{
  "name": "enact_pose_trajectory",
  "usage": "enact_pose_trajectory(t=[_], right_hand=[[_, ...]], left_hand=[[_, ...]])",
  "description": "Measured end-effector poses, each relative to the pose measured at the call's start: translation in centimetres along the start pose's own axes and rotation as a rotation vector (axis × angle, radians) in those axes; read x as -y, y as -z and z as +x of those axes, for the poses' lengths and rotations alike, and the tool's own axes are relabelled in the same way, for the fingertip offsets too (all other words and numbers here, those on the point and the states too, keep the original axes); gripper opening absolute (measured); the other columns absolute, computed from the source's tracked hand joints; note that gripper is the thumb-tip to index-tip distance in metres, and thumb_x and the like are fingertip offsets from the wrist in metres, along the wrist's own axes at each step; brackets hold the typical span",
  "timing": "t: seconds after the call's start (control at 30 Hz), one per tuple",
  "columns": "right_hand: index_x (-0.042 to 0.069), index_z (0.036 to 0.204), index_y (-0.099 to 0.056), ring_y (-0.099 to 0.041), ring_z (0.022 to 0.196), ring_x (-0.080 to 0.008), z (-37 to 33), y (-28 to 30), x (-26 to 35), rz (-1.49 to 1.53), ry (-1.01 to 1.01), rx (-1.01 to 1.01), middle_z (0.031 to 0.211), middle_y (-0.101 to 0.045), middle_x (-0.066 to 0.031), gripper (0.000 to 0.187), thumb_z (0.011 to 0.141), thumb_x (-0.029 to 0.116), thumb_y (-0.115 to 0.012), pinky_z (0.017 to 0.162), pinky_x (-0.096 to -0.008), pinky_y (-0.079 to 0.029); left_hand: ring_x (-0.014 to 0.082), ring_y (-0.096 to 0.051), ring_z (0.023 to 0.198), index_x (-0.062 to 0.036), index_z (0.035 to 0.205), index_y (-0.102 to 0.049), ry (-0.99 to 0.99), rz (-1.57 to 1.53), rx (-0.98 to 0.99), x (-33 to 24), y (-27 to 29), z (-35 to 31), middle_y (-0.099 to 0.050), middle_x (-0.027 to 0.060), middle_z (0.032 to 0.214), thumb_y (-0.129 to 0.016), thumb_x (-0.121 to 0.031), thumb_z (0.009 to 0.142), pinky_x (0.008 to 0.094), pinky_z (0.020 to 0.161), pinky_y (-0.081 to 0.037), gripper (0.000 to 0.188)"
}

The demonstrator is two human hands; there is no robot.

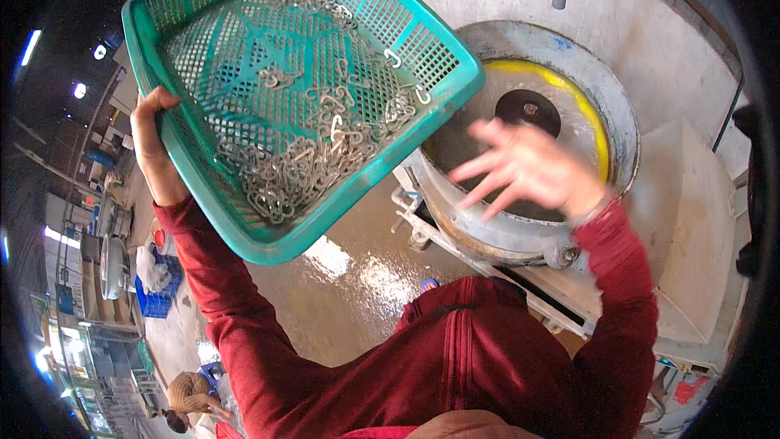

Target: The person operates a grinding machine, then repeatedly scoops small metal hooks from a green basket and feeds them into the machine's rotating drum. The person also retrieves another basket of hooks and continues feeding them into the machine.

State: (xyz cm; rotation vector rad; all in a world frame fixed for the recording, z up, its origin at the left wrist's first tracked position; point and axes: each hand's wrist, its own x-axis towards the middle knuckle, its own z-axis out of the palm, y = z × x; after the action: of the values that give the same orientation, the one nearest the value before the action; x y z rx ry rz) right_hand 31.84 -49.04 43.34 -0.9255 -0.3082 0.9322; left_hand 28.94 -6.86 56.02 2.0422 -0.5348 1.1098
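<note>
Green basket (244,219) gripped left (154,150) — right (528,167) splayed

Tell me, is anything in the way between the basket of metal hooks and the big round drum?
Nothing solid blocks it. The green basket of metal hooks, gripped at its rim by the left hand, is tilted right beside the drum. Only the open right hand, blurred, hangs over the drum's opening near the basket's lower edge.
</note>
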Motion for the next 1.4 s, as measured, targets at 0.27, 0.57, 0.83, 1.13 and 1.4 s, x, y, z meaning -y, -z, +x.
enact_pose_trajectory(t=[0.27,0.57,0.83,1.13,1.4], right_hand=[[0.005,0.13,-0.046,-0.06,0.11,-0.0271,9.7,-8.2,-6.9,0.385,0.5,-0.084,0.126,-0.056,-0.0125,0.039,0.093,0.013,-0.056,0.087,-0.0525,-0.054],[-0.003,0.121,-0.052,-0.065,0.101,-0.0288,11.0,-7.3,-5.4,0.593,0.63,0.158,0.118,-0.062,-0.0169,0.029,0.093,0.005,-0.052,0.079,-0.0451,-0.059],[0.0,0.127,-0.047,-0.061,0.108,-0.0295,11.4,-8.1,-5.3,0.722,0.56,0.188,0.124,-0.058,-0.0151,0.033,0.094,0.005,-0.051,0.087,-0.0492,-0.056],[0.001,0.127,-0.047,-0.061,0.109,-0.029,13.2,-6.9,-4.1,0.678,0.552,0.26,0.124,-0.058,-0.0144,0.032,0.095,0.009,-0.048,0.093,-0.0483,-0.053],[0.0,0.126,-0.047,-0.06,0.11,-0.0288,13.4,-6.7,-4.9,0.692,0.581,0.287,0.124,-0.057,-0.0161,0.032,0.098,0.014,-0.049,0.094,-0.0473,-0.052]], left_hand=[[0.0153,-0.05,0.084,0.0014,0.092,-0.058,-0.098,-0.159,-0.083,-6.6,-8.4,3.6,-0.053,0.0084,0.104,-0.055,-0.006,0.068,0.0222,0.074,-0.043,0.025],[0.0144,-0.046,0.076,-0.0007,0.103,-0.06,0.135,-0.238,0.082,-5.6,-10.4,10.1,-0.052,0.0015,0.086,-0.058,-0.009,0.062,0.0222,0.07,-0.038,0.042],[0.019,-0.053,0.08,-0.0036,0.122,-0.057,0.05,0.006,0.178,-8.5,-13.3,13.6,-0.058,0.0085,0.098,-0.06,-0.008,0.056,0.0254,0.073,-0.045,0.067],[0.0186,-0.052,0.098,0.0043,0.133,-0.049,-0.351,0.169,0.129,-12.0,-16.6,13.9,-0.058,0.0116,0.122,-0.048,0.004,0.055,0.0229,0.071,-0.044,0.078],[0.0225,-0.053,0.11,0.0049,0.133,-0.049,-0.18,0.111,0.163,-10.0,-17.7,14.6,-0.055,0.014,0.128,-0.05,0.004,0.053,0.0256,0.078,-0.048,0.08]])
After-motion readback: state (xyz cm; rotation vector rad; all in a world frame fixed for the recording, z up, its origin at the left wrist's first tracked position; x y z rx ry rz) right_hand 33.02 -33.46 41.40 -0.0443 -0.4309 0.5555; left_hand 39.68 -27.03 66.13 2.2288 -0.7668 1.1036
